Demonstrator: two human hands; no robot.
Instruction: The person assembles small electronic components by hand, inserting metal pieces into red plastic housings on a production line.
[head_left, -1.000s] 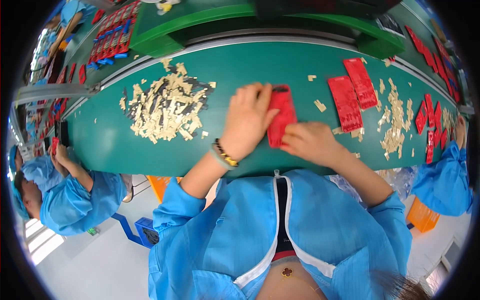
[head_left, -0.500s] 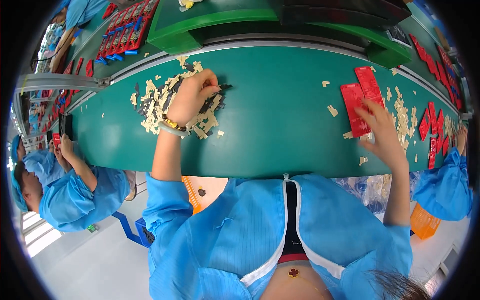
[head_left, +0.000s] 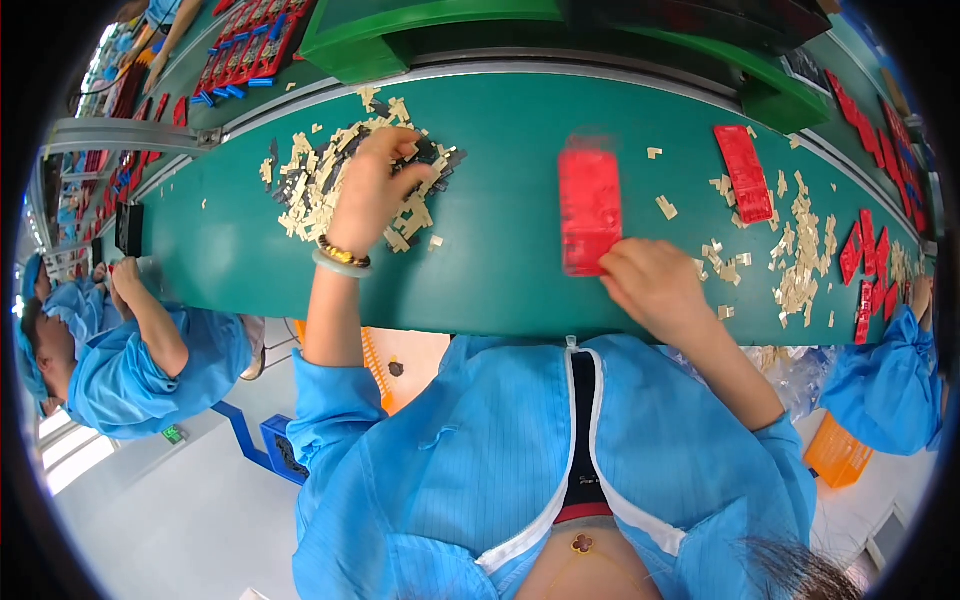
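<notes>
My right hand [head_left: 655,285] grips the near right corner of a red plastic plate [head_left: 590,205] between thumb and fingers. The plate is upright in the view, near the middle of the green table, and its far end is smeared by motion. Over at the left, my left hand [head_left: 372,185] hovers at a pile of small cream pieces [head_left: 318,195] mixed with dark grey pieces [head_left: 292,215]. Its fingers are curled, with the thumb apart from them and no piece visible between. A bracelet and a bangle circle that wrist. Another red plate [head_left: 743,173] lies at the right.
Loose cream pieces [head_left: 800,255] are scattered at the right, beside several red parts [head_left: 868,265]. A green shelf frame [head_left: 440,22] spans the table's far side. Co-workers in blue sit left [head_left: 150,365] and right [head_left: 885,375]. An orange crate [head_left: 838,452] stands below the table's right end.
My right hand has drawn one red plate leftward to mid-table, off the loose cream pieces, leaving the other plate behind. My left thumb and fingers have parted slightly over the pile.
</notes>
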